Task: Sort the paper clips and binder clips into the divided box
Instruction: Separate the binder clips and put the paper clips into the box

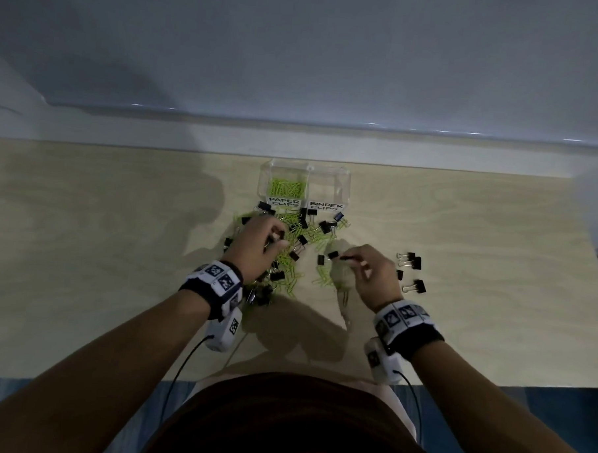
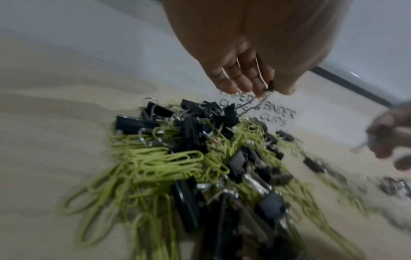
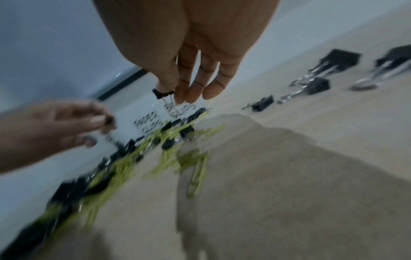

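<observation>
A clear divided box (image 1: 344, 180) stands at the back, labelled PAPER CLIPS on the left and BINDER CLIPS on the right. Green paper clips (image 1: 289, 187) lie in its left compartment; the right one looks bare. In front spreads a mixed pile (image 2: 189, 158) of green paper clips and black binder clips. Above the pile, my left hand (image 1: 278, 239) pinches a small black binder clip (image 2: 268, 90) with its wire handles hanging down. To the right of the pile, my right hand (image 1: 348, 258) pinches another small black binder clip (image 3: 163, 93) between thumb and forefinger.
Several black binder clips (image 1: 413, 262) lie apart on the wooden table (image 1: 119, 218) to the right of my right hand. A blue binder clip (image 1: 339, 215) lies just in front of the box. A pale wall ledge (image 1: 294, 137) runs behind the table.
</observation>
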Tool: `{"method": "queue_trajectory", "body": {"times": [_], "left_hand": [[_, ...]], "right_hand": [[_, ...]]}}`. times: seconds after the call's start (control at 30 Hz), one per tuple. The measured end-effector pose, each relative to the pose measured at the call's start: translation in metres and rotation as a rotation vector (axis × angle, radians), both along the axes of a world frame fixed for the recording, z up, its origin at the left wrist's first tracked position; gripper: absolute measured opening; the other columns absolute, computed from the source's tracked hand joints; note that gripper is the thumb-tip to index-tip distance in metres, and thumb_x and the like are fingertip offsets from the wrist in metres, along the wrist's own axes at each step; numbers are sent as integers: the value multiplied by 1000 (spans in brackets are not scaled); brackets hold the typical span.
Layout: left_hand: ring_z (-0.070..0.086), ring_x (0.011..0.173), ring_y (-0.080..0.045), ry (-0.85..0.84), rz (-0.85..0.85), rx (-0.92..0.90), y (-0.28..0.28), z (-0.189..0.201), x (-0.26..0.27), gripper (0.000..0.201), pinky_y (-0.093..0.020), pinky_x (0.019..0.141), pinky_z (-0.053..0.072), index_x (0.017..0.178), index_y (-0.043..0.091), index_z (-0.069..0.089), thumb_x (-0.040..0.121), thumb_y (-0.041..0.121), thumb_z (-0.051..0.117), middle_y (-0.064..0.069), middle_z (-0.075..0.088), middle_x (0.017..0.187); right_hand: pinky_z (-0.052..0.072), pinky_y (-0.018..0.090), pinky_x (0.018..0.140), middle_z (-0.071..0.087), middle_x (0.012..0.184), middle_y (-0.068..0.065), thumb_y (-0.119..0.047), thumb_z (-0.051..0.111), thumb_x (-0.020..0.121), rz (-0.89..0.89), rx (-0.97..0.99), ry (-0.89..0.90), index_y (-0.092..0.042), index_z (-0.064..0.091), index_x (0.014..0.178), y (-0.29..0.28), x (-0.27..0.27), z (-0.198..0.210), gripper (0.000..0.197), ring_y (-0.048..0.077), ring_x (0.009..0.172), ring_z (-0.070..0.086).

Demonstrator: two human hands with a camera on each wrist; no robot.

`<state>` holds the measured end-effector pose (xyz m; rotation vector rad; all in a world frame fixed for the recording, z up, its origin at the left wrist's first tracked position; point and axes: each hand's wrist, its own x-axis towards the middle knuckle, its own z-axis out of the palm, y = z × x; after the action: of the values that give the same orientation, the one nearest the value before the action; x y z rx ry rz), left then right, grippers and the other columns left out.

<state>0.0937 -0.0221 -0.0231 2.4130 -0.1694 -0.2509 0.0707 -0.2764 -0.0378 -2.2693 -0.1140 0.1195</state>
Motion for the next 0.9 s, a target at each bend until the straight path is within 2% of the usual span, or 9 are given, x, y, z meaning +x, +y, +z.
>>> {"method": "queue_trajectory", "body": {"times": [0.07,0.13,0.2,0.3,0.43,0.57,0.7,0.77,0.9], "left_hand": [[54,91,-12,-8,123,-78,13,4,1,23,-26,80,47,109,15,50,91,29,53,1,54,104],[56,88,-15,-42,198,-77,30,2,4,20,-27,76,48,108,13,48,93,25,52,-5,57,102],[53,88,-18,-67,238,24,47,-3,9,18,-33,77,49,107,9,49,93,21,51,-8,58,100],[47,102,-27,-62,176,261,55,-10,14,24,-43,87,46,110,7,54,91,22,53,-12,55,109],[45,112,-23,-118,37,259,18,-5,9,23,-34,97,41,109,13,58,90,25,57,-5,53,116],[49,107,-18,-14,-150,236,-30,-10,-3,20,-30,89,44,105,13,59,91,26,54,-1,56,110],[49,109,-23,93,-163,286,-46,-16,-1,22,-35,86,47,106,9,57,88,22,58,-7,56,111],[50,108,-25,91,-148,303,-47,-17,1,19,-36,85,48,105,7,58,88,13,55,-9,57,110],[53,96,-25,80,-111,269,-41,-18,3,21,-34,75,44,102,5,61,87,9,48,-10,58,105]], "right_hand": [[48,16,63,67,80,-4,-10,56,90,-128,40,9,-15,64,89,-14,2,5,10,13,73,63],[53,28,62,67,75,0,-13,52,93,-243,35,67,-15,63,89,-27,7,3,12,20,68,64],[54,38,68,69,79,9,-11,50,93,-321,-49,154,-12,63,91,-39,15,-3,13,28,73,65],[50,43,78,61,102,18,-10,47,90,-270,-298,253,-5,62,98,-48,25,-8,17,38,92,58],[45,47,89,53,112,12,-20,49,90,-113,-551,178,-13,59,111,-22,25,1,24,32,103,50],[43,43,94,59,104,-1,-33,50,90,70,-544,136,-20,60,105,16,24,6,21,21,99,53],[42,43,90,60,100,4,-31,53,88,134,-623,180,-19,61,105,39,29,4,22,26,98,53],[43,43,89,61,99,7,-26,53,87,125,-613,207,-17,62,103,41,31,2,20,28,96,55],[50,42,75,59,80,7,-22,54,81,-30,-404,245,-13,61,78,32,32,-1,12,29,77,58]]}}
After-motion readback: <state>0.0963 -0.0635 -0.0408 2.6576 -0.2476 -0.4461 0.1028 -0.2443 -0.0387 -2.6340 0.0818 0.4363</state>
